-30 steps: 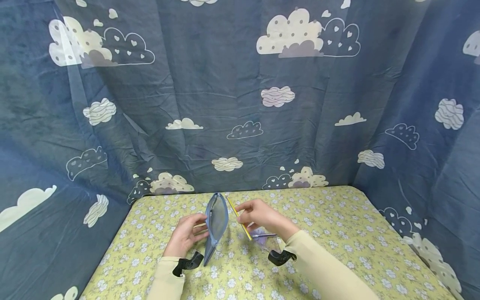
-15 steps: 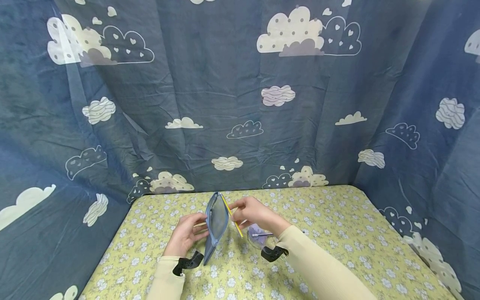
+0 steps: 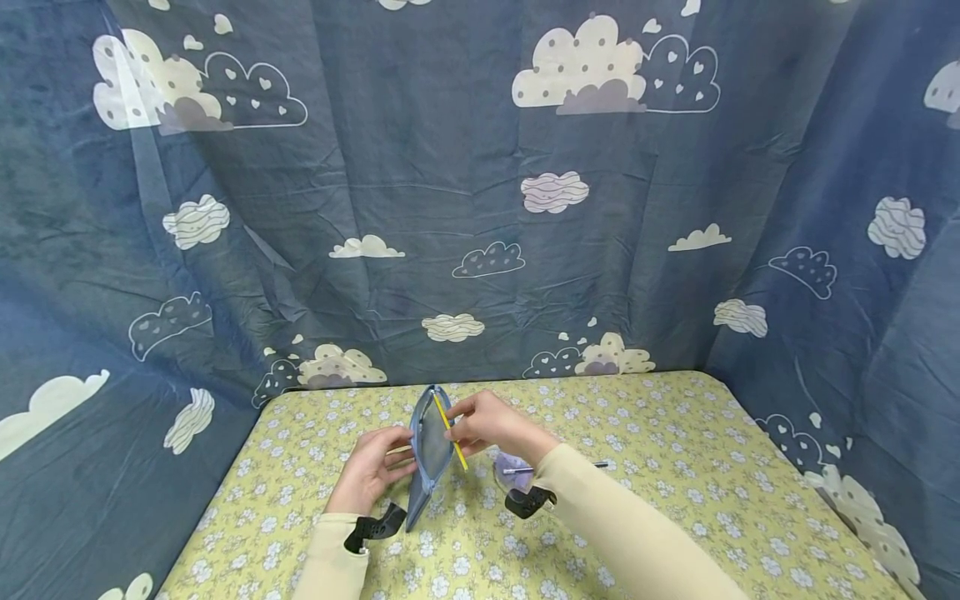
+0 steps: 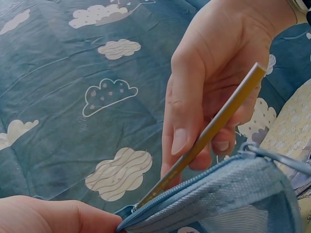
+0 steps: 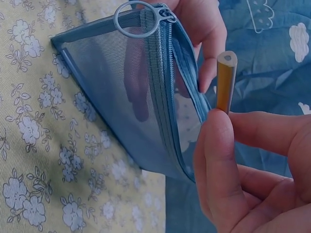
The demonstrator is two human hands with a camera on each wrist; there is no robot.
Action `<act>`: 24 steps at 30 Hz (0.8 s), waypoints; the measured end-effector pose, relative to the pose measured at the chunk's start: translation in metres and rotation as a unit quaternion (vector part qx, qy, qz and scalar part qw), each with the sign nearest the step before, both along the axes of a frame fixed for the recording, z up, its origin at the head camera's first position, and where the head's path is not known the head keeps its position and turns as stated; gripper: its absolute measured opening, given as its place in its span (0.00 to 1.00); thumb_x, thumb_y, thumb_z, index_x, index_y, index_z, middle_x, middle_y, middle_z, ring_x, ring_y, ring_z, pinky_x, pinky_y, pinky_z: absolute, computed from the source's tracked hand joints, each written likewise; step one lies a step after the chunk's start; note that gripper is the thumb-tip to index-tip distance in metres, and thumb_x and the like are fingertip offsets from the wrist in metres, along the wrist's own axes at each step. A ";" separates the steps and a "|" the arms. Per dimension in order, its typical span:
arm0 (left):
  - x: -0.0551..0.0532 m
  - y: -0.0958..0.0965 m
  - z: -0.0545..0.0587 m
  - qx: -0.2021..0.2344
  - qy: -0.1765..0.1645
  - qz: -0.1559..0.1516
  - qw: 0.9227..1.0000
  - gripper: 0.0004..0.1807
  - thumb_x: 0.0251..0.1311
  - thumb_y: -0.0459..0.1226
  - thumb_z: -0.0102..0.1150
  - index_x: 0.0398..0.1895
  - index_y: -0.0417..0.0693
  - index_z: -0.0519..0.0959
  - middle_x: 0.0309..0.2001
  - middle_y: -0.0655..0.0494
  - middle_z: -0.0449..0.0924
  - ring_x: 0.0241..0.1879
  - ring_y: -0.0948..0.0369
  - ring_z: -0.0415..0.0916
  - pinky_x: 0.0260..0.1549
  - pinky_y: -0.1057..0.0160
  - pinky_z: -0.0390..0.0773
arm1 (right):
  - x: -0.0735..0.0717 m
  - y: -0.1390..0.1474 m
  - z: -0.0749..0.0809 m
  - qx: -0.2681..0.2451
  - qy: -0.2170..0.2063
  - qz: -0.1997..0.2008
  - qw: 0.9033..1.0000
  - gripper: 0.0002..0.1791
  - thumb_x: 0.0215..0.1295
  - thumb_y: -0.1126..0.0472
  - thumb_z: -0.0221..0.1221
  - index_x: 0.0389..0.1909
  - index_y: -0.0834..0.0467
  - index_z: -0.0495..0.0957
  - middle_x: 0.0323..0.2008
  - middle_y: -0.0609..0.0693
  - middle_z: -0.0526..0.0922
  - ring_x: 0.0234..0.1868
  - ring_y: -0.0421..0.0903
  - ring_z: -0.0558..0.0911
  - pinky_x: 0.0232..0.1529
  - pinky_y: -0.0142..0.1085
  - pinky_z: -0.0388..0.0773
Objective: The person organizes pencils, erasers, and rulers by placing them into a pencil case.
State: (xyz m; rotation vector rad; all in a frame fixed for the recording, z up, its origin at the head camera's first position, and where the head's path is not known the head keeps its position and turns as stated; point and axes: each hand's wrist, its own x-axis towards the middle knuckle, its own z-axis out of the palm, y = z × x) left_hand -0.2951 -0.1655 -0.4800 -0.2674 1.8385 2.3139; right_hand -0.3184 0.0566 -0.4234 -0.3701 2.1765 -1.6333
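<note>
One yellow pencil [image 4: 211,131] in the right hand [image 3: 491,425], pinched between thumb and fingers partway along its length. One blue mesh pouch [image 5: 107,97] in the left hand [image 3: 375,465], gripped at its left side with bent fingers, mouth spread apart.

Key to the moment, by the look of it: pencil against opening. Mouth just to the left of the right hand's pinch, between both hands. Pencil nearer the right hand, at the mouth's right edge, long axis close to lengthwise along the opening rather than straight down into it. Far end by the far corner of the zip [image 5: 167,97], near end splaying out to the right beyond the rim. Whether past the zip line or only above it, impossible to tell.

In the right wrist view, absent from the head view: the round lead core [image 5: 227,57] in the pencil's near end, and left-hand fingers showing dimly through the mesh. In the head view, absent from the right wrist view: a pen [image 3: 519,471] lying across a purple item [image 3: 512,460] on the yellow flowered cloth [image 3: 675,417], partly hidden behind the right forearm.
</note>
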 end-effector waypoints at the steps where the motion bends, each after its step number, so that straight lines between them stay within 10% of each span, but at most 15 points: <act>1: 0.000 0.000 0.000 0.000 0.002 0.000 1.000 0.15 0.63 0.38 0.64 0.47 0.37 0.80 0.53 0.37 0.76 0.57 0.38 0.75 0.48 0.51 0.82 | -0.001 -0.002 -0.001 0.001 0.000 -0.004 1.000 0.27 0.60 0.69 0.67 0.60 0.71 0.75 0.29 0.59 0.84 0.21 0.43 0.81 0.33 0.41 0.86; 24: 0.002 0.004 0.001 -0.021 0.004 0.004 1.000 0.11 0.62 0.39 0.63 0.39 0.40 0.83 0.43 0.45 0.81 0.47 0.46 0.78 0.45 0.40 0.76 | 0.000 -0.029 -0.010 0.030 0.020 -0.039 0.999 0.26 0.60 0.71 0.67 0.59 0.73 0.75 0.36 0.64 0.86 0.19 0.42 0.82 0.31 0.38 0.85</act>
